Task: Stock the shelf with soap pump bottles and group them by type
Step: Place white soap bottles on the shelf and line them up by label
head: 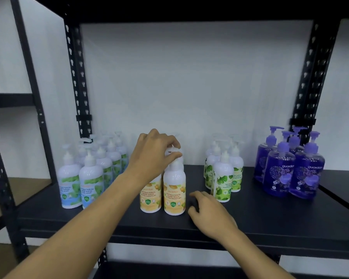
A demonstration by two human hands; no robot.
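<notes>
Soap pump bottles stand in groups on the black shelf point(270, 214). At the left are several white bottles with blue-green labels point(90, 178). In the middle stand white bottles with yellow labels point(174, 193). My left hand point(153, 152) pinches the white pump head of the front yellow-label bottle. My right hand point(208, 208) rests on the shelf just right of that bottle, fingers loosely curled and holding nothing. Right of centre are white bottles with green leaf labels point(223, 180). At the far right stand several purple bottles point(280, 174).
Black slotted uprights point(77, 81) frame the shelf at left and right, with another shelf board overhead. A white wall lies behind. A second rack point(12, 101) stands at the left. Bare shelf surface shows between the groups and along the front edge.
</notes>
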